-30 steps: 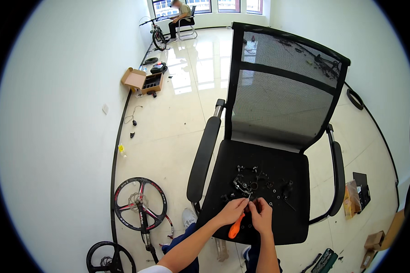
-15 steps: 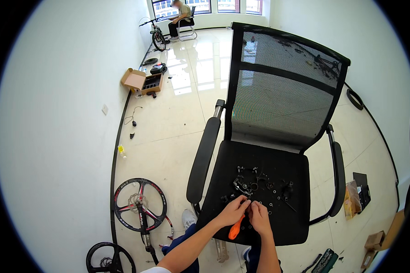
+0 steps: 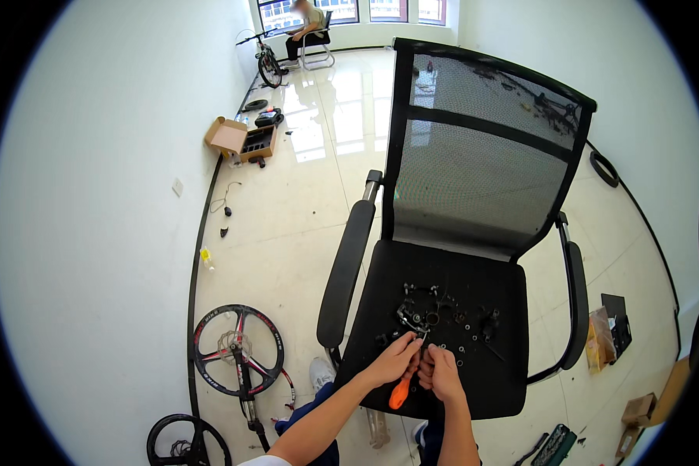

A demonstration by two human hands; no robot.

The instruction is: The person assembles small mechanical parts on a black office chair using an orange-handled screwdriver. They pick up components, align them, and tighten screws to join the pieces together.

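My left hand (image 3: 397, 359) and my right hand (image 3: 440, 373) meet over the black chair seat (image 3: 474, 272), fingers pinched together. A small dark, partly metallic piece shows between the fingertips; its kind is hidden. An orange handle (image 3: 399, 394), like a screwdriver's, slants below my left hand; I cannot tell whether it is held or lies on the seat. Just beyond my fingers are dark and silver metal parts (image 3: 412, 317) and a ring (image 3: 432, 318). Several small washers or nuts (image 3: 460, 363) lie right of my right hand, with a black part (image 3: 490, 323) farther right.
The chair's mesh back (image 3: 481, 179) rises beyond the seat, between the left armrest (image 3: 348, 272) and right armrest (image 3: 573, 307). Spoked wheels (image 3: 203, 342) lie at lower left. An open carton (image 3: 260, 144) stands by the left wall. A person (image 3: 309, 27) sits far back beside a bicycle (image 3: 269, 66).
My right hand has shifted slightly, and its fingers are curled more. A thin bright piece now shows at my left fingertips. The orange handle stays nearly in place.
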